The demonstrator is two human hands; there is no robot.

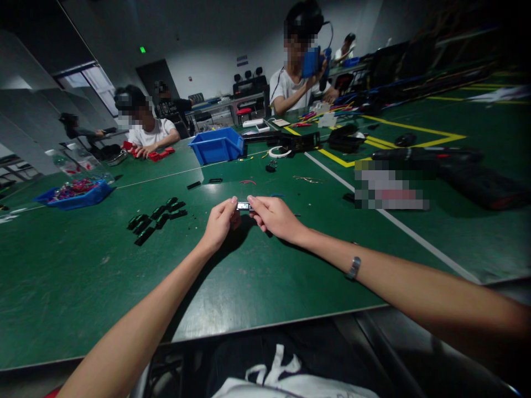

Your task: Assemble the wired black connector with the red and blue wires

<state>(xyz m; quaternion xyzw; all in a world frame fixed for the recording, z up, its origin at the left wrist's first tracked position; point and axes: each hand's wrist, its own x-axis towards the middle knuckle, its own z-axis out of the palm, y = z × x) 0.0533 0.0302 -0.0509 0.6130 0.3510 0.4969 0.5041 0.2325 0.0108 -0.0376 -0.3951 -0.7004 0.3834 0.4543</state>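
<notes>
Between my two hands is a small dark rectangular part with a shiny pale face [243,206]; its exact kind I cannot make out. My left hand [220,221] pinches its left end between thumb and fingers. At the right end, my right hand [276,216] grips it the same way, thumb on top. Both hands are raised slightly over the green table [265,293]. To the left of my left hand lie several dark, glossy small pieces [156,217] in loose rows. Beyond my hands is a short red wire [248,182].
A blue bin [218,146] stands at the back. On the left, a blue tray [89,194] holds small colourful parts beside plastic bottles [62,165]. A black power drill [468,171] lies on the right. Co-workers sit across the table, one handling red pieces [160,155].
</notes>
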